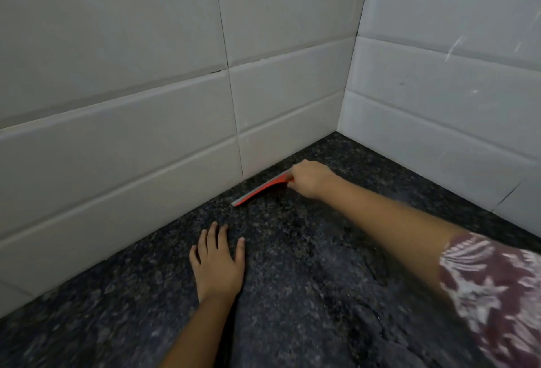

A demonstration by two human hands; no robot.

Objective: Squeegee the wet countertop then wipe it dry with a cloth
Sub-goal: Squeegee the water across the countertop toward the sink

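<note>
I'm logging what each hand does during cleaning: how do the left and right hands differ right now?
The left hand lies flat and open on the dark countertop, fingers spread and holding nothing; the right hand is closed in a grip on the red squeegee. The left hand sits nearer the camera; the right hand reaches farther, close to the tiled wall. Both are bare and down at the countertop.

Head view looks down, close over countertop (307, 280).
</note>
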